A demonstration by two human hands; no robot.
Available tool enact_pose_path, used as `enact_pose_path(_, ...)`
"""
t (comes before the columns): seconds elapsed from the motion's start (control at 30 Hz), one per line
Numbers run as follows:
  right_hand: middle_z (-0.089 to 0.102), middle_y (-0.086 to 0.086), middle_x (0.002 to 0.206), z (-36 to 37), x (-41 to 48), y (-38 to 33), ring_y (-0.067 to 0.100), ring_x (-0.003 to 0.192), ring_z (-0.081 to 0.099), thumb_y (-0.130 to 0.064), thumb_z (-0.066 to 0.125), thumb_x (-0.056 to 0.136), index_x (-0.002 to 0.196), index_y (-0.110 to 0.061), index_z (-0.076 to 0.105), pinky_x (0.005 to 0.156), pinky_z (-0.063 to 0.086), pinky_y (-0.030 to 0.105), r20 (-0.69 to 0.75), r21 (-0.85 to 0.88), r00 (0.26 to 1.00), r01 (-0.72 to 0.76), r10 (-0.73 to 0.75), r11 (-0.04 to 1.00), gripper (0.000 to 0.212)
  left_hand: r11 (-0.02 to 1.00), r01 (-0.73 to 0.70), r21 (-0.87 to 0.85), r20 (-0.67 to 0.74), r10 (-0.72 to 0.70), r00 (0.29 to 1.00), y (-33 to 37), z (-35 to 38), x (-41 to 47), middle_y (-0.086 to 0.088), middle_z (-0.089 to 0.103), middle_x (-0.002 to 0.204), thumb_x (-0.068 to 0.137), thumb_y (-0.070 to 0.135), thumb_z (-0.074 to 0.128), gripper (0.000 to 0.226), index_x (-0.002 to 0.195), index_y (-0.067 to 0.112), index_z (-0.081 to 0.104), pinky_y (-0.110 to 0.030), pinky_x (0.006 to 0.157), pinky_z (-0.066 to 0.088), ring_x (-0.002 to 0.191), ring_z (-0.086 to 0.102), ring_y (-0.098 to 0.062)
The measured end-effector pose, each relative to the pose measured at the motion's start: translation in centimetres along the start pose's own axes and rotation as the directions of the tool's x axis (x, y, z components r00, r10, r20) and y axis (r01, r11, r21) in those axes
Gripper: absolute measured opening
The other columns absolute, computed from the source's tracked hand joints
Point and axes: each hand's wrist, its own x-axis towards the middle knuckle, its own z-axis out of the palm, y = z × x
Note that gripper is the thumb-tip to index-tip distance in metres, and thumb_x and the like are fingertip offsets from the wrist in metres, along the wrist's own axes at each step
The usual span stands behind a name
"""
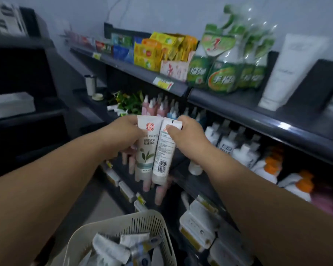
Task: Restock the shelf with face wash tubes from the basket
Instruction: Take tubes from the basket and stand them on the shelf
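Observation:
I hold two white face wash tubes side by side, caps down, in front of the dark shelf unit. My left hand (124, 134) grips the left tube (146, 148), which shows a red seal and green leaves. My right hand (186, 135) pinches the crimped top of the right tube (164, 154), whose back label and barcode face me. Below them, at the bottom of the view, a beige slotted basket (142, 217) holds several more white tubes (112, 248).
The upper shelf (173, 87) carries yellow and blue boxes, green refill pouches and one large white tube (290, 73) standing at the right. The middle shelf holds pink bottles, white bottles and orange-capped bottles. Price tag holders line the lower shelf edges.

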Motion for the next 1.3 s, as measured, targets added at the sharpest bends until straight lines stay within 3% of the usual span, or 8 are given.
enact_pose_path(0.1,0.051,0.006,0.078,-4.2,0.3,-1.6,0.021,0.070,0.046,-0.029,0.057,0.092,0.087,-0.006,0.052,0.058,0.031,0.032,-0.092,-0.016,0.996,0.009,-0.010,1.000,0.023,0.997,-0.055,-0.046,0.046,0.057,0.997,4.6,1.0,-0.6,-0.005,0.070,0.089,0.097,0.013,0.049,0.017,0.103,0.025,0.060,-0.031,0.054,0.054,0.064,0.063,-0.016)
enact_pose_path(0.17,0.052,0.009,0.079,-6.9,0.3,-2.6,0.022,0.069,0.045,-0.030,0.056,0.091,0.090,-0.001,0.054,0.058,0.031,0.033,-0.142,-0.044,0.990,0.018,-0.024,0.999,0.028,0.993,-0.098,-0.061,0.063,0.101,0.993,7.4,1.8,-0.8,-0.006,0.068,0.091,0.098,0.014,0.047,0.017,0.101,0.026,0.060,-0.032,0.051,0.053,0.071,0.064,-0.020)
enact_pose_path(0.3,0.051,-0.002,0.076,-12.2,0.0,-4.1,0.020,0.072,0.049,-0.029,0.054,0.090,0.079,-0.013,0.049,0.059,0.034,0.032,-0.244,-0.143,0.967,0.042,-0.076,0.989,0.020,0.981,-0.181,-0.074,0.124,0.190,0.974,12.5,3.6,-1.5,-0.013,0.068,0.104,0.099,0.018,0.045,0.017,0.110,0.023,0.057,-0.045,0.062,0.059,0.087,0.068,-0.033)
enact_pose_path(0.43,0.047,-0.006,0.076,-17.4,-0.8,-5.0,0.009,0.065,0.044,-0.024,0.052,0.089,0.083,-0.014,0.047,0.053,0.033,0.026,-0.320,-0.129,0.943,0.056,-0.095,0.990,0.012,0.954,-0.275,-0.116,0.174,0.292,0.940,16.9,5.9,-2.2,-0.012,0.070,0.101,0.099,0.016,0.046,0.020,0.116,0.019,0.056,-0.041,0.063,0.058,0.083,0.069,-0.030)
enact_pose_path(0.63,0.054,0.002,0.081,-24.1,-2.0,-4.1,0.016,0.061,0.047,-0.022,0.049,0.085,0.116,-0.018,0.044,0.052,0.036,0.027,-0.342,0.092,0.937,-0.039,0.068,0.995,0.032,0.921,-0.348,-0.177,0.257,0.384,0.887,22.0,10.5,-2.7,-0.010,0.073,0.094,0.098,0.014,0.047,0.016,0.108,0.018,0.059,-0.042,0.061,0.059,0.075,0.071,-0.028)
enact_pose_path(0.9,0.054,0.004,0.078,-32.9,-3.9,-0.8,0.016,0.056,0.046,-0.014,0.051,0.086,0.116,-0.023,0.050,0.041,0.032,0.019,-0.344,0.214,0.923,-0.103,0.174,0.971,0.032,0.886,-0.382,-0.263,0.348,0.456,0.819,27.4,18.4,-2.8,-0.011,0.070,0.102,0.099,0.012,0.045,0.018,0.104,0.021,0.059,-0.046,0.073,0.059,0.086,0.067,-0.030)
enact_pose_path(1.0,0.050,0.005,0.077,-35.9,-4.4,1.2,0.016,0.054,0.042,-0.024,0.060,0.083,0.101,-0.015,0.049,0.043,0.032,0.022,-0.422,0.203,0.884,-0.125,0.201,0.971,0.023,0.894,-0.365,-0.260,0.354,0.440,0.825,28.7,21.3,-2.3,-0.015,0.067,0.109,0.099,0.015,0.045,0.019,0.114,0.015,0.057,-0.042,0.067,0.059,0.093,0.066,-0.033)
enact_pose_path(1.3,0.060,0.001,0.086,-40.4,-3.2,7.4,0.018,0.071,0.059,-0.062,0.079,0.056,0.098,-0.017,0.046,0.055,0.049,0.031,-0.546,0.075,0.804,-0.231,0.234,0.970,0.070,0.921,-0.294,-0.255,0.342,0.371,0.863,30.2,27.7,1.6,-0.018,0.061,0.117,0.097,0.015,0.046,0.020,0.116,0.011,0.054,-0.042,0.069,0.060,0.098,0.063,-0.033)
